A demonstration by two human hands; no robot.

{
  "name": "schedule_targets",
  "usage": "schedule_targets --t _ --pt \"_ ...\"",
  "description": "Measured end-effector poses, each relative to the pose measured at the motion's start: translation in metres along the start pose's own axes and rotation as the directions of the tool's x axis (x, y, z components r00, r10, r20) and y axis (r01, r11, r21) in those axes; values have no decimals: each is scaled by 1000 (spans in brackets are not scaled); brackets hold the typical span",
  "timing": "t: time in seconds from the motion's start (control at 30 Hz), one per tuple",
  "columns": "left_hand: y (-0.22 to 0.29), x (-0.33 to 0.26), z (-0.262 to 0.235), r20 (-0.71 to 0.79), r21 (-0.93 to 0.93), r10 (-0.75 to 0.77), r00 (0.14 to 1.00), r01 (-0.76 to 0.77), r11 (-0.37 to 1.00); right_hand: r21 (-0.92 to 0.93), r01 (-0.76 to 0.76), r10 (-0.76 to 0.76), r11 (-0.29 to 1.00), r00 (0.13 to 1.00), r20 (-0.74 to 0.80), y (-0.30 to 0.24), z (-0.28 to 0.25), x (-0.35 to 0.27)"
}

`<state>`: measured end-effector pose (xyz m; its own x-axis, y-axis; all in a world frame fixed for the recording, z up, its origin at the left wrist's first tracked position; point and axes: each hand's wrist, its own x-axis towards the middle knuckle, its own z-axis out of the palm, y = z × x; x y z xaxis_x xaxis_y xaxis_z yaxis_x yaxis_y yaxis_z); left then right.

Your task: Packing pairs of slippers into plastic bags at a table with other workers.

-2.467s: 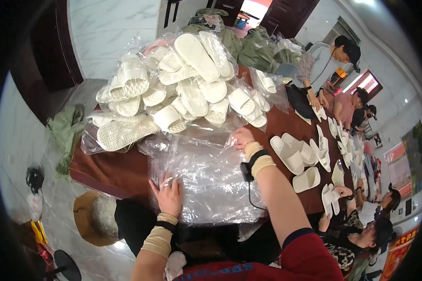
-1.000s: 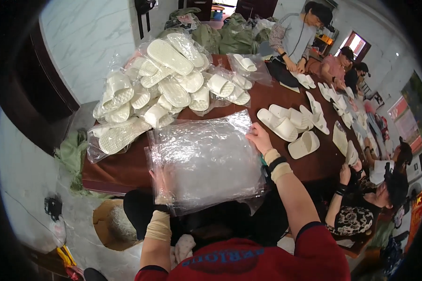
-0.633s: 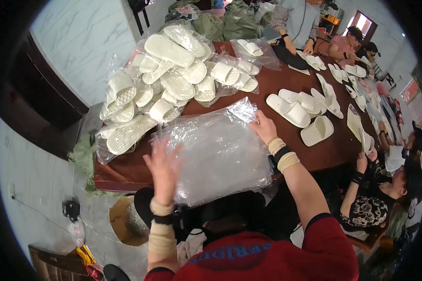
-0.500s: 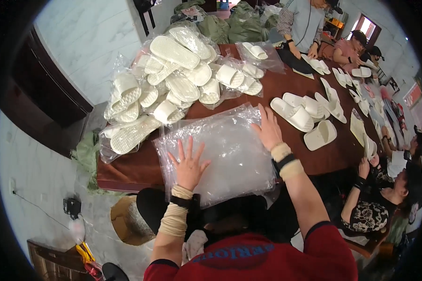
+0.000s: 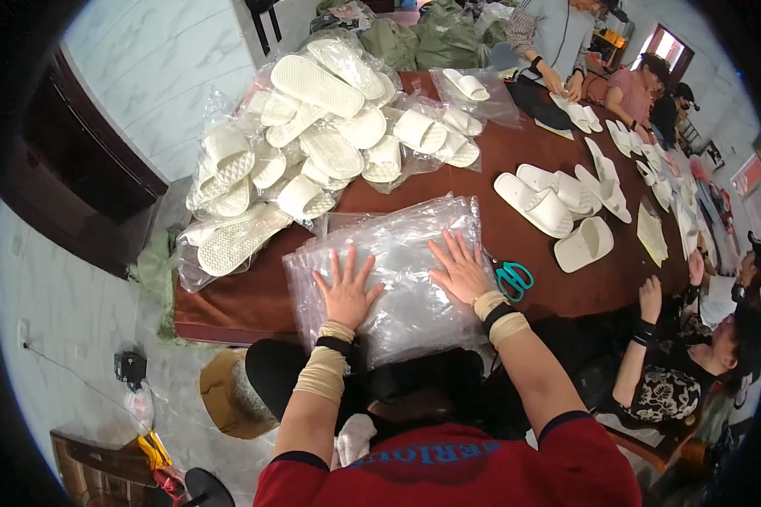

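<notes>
A stack of clear plastic bags (image 5: 406, 317) lies at the near edge of the brown table, partly over my lap. My left hand (image 5: 345, 291) rests flat on its left side, fingers spread. On the right part of the stack lies my right hand (image 5: 462, 269), also flat with fingers apart. Neither hand holds anything. Teal-handled scissors (image 5: 513, 279) lie on the table just right of my right hand. Beyond the bags, to the left, rises a heap of white slippers in clear bags (image 5: 317, 135). Several unbagged white slippers (image 5: 537, 205) lie to the right.
The brown table (image 5: 237, 308) stretches away to the right, where several people sit or stand among more slippers. A cardboard box (image 5: 220, 397) stands on the floor at my left. Green sacks (image 5: 448, 42) are piled beyond the far end.
My right hand has moved from the bags' far right corner toward me and left, uncovering the scissors. My left hand has shifted slightly. At right, a co-worker's hand no longer holds a slipper.
</notes>
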<state>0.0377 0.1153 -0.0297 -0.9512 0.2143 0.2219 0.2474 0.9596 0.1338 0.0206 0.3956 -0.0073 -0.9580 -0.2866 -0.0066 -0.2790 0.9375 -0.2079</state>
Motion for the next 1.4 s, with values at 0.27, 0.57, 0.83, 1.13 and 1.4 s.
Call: schedule_targets --t 0.27,0.57,0.83,1.13,1.4 --pt "-7 -8 1 44 10 6 999 -6 1000 -174 60 -91 983 980 -176 -27 -24 -35" --pt "-24 9 -20 79 -150 88 993 -76 986 -38 76 -81 996 984 -156 -35 -20 -45" --pt "-177 23 -41 486 -847 -760 431 18 -531 12 64 -63 998 996 -56 -23 0 -46" --pt "-226 28 -42 283 -931 -875 392 -105 -349 -15 68 -68 998 997 -32 -24 8 -43" --pt "-176 -6 -170 -409 -893 -779 474 -383 236 -5 68 -68 998 997 -36 -22 6 -44"
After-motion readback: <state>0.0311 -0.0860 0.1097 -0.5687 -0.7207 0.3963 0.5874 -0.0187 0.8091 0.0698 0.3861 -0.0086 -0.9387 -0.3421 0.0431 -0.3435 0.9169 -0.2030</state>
